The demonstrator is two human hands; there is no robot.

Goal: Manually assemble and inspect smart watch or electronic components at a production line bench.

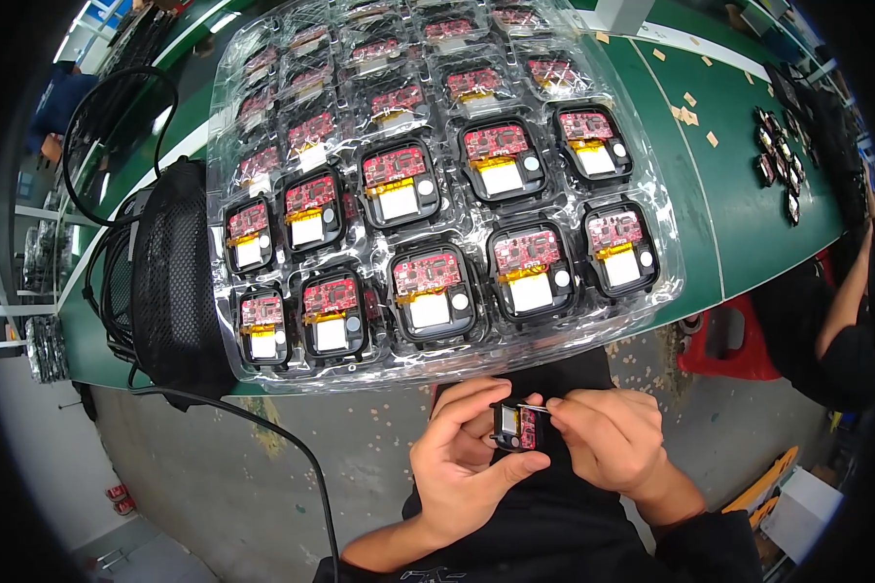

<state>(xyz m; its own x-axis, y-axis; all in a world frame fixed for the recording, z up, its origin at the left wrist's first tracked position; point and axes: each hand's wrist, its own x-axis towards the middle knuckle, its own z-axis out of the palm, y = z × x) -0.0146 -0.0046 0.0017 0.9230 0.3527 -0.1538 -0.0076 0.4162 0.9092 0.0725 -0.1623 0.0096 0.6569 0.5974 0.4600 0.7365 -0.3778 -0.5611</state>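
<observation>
My left hand [462,457] is closed around the edges of a small black watch-like case [518,428], held over my lap. A red circuit board, a silvery-white battery block and a strip of yellow tape show inside it. From the right, my right hand [612,437] pinches a thin, silvery, pointed tool [533,408], its tip at the upper edge of the case. Fingers hide most of that tool, so its exact kind cannot be made out. Just beyond my hands, a clear plastic tray [379,374] holds several similar black cases [433,291] with red boards, in rows.
A black mesh bag [180,272] with a black cable [301,447] stands left of the tray on the green table [690,185]. Small tan pieces [688,117] and a cluster of small parts [778,160] lie farther right. Another person's arm [851,282] and a red stool [729,345] are at right.
</observation>
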